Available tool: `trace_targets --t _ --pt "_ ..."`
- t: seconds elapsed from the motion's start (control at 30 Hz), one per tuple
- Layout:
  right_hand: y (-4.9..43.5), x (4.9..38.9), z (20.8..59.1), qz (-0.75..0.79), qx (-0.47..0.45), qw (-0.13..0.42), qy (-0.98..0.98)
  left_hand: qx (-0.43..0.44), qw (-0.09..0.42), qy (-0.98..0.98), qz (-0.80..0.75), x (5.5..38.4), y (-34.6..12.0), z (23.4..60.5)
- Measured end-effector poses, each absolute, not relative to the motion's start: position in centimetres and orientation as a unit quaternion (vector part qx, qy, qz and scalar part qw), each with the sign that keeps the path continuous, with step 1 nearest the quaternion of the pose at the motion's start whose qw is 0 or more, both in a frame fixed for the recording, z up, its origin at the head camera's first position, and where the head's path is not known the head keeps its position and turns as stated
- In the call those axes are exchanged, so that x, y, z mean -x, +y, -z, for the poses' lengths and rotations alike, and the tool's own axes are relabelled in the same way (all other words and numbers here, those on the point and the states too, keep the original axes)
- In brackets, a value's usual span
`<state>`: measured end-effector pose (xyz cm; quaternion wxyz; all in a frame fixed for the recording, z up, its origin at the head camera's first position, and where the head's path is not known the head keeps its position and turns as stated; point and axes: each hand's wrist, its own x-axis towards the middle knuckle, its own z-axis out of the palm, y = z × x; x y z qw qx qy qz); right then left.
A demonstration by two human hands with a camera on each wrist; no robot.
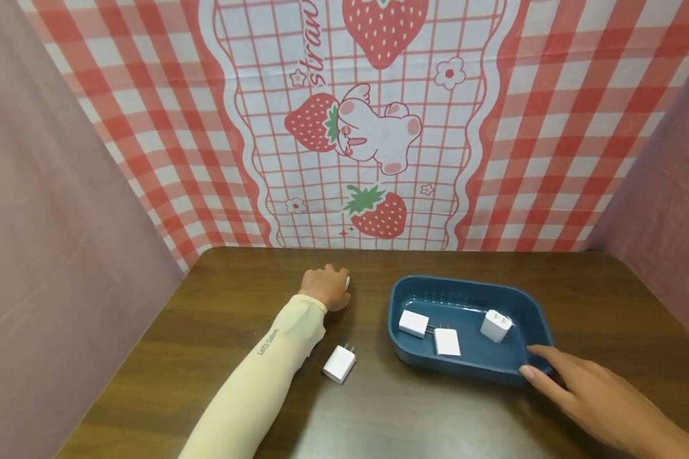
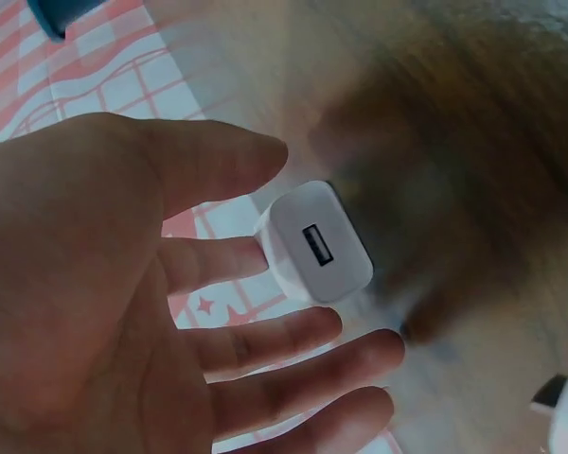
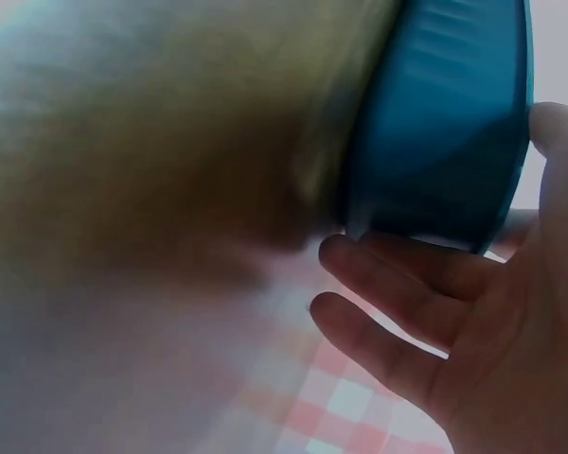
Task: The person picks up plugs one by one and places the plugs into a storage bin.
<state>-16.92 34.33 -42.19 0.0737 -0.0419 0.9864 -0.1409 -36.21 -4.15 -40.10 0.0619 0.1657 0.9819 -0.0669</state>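
Head view gives me the whole desk (image 1: 241,271), with the left hand (image 1: 326,287) reaching over its far part and the right hand (image 1: 594,389) at the near right corner of a blue tray (image 1: 471,368). The left wrist view brings me closer: a white charger (image 2: 320,244) sits just past the palm, its single USB slot facing the camera. I see the left fingers spread apart and fairly straight; the index finger touches the charger's side, while the thumb lies beside it with a gap showing. From the head view I catch only a sliver of that charger beyond the hand, so its footing is hard for me to read.

On my right, the fingers are bent about the tray's corner, with the wall between thumb and fingers; the right wrist view is partly blurred, but the hold on the wall shows.

Three more chargers lie in the tray. The leftmost charger (image 1: 414,324) points its prongs at the middle charger (image 1: 447,342), whose own prongs face the far wall. The rightmost charger (image 1: 496,326) rests apart from both. Another, the loose charger (image 1: 339,364), lies on the desk between the left sleeve (image 1: 252,382) and the tray, prongs toward the far side. Behind everything I have a strawberry-printed cloth (image 1: 373,146).
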Motion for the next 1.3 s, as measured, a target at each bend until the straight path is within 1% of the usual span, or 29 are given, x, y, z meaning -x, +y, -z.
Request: trace_targets --t 0.13,0.33,0.5,0.6,0.87,1.07,1.2,1.3 --pt "33.4 18.0 41.3 0.141 0.066 0.084 0.984 -0.17 0.044 0.982 0.065 36.5 -4.4 40.1" --pt "32.1 19.2 40.9 0.151 0.1 0.069 0.981 -0.176 0.024 0.982 0.06 36.6 -4.6 40.0" --pt "30.8 20.3 40.7 0.152 0.11 0.064 0.98 -0.181 0.003 0.982 0.05 36.4 -4.8 40.2" --pt "30.2 20.9 40.7 0.157 0.113 0.067 0.979 -0.179 0.0 0.983 0.045 36.4 -4.9 40.4" --pt "29.2 21.8 41.0 0.16 0.12 0.057 0.978 -0.17 0.022 0.985 0.003 36.7 -5.1 41.2" --pt "28.6 22.5 41.1 0.168 0.124 0.044 0.977 -0.152 0.005 0.987 -0.055 36.9 -5.8 41.3" --pt "28.5 22.9 41.1 0.163 0.11 0.047 0.979 -0.143 0.005 0.986 -0.081 36.7 -6.3 40.8" --pt "28.5 23.0 41.2 0.162 0.104 0.041 0.98 -0.136 -0.006 0.987 -0.089 36.4 -6.7 40.3"
